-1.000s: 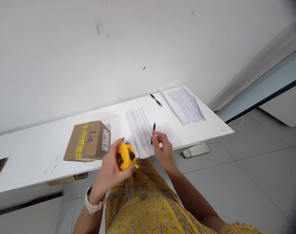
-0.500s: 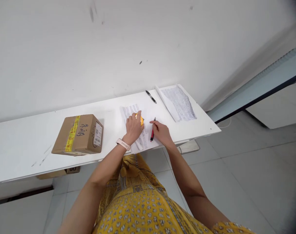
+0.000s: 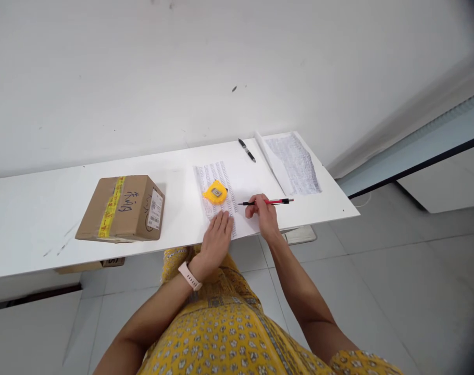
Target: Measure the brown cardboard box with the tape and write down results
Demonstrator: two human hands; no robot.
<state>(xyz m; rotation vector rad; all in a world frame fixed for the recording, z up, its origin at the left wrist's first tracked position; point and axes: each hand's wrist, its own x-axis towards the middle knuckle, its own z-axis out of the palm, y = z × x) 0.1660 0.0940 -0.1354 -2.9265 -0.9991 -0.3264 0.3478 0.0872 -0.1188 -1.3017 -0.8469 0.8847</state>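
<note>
My left hand (image 3: 218, 235), with a pale pink band at the wrist, lies flat on the lower part of a sheet of paper (image 3: 239, 221) covered in rows of handwriting. Just beyond its fingertips rests a yellow digital stopwatch (image 3: 215, 192) with a small grey display, lying on the paper and touched by neither hand. To the right, my right hand (image 3: 262, 214) is closed around a red and black pen (image 3: 274, 201). The pen lies nearly level, its tip pointing left over the paper's right side.
On the white shelf (image 3: 178, 229), a taped cardboard box (image 3: 115, 208) sits at left. A black pen (image 3: 247, 150) lies near the wall. Further right is another densely written sheet (image 3: 295, 164), with a folded edge. The shelf's front edge is close to my body.
My left hand has let go of the stopwatch and slid down onto the paper. The red pen, earlier lying on the paper, is now picked up in my right hand and turned sideways.
</note>
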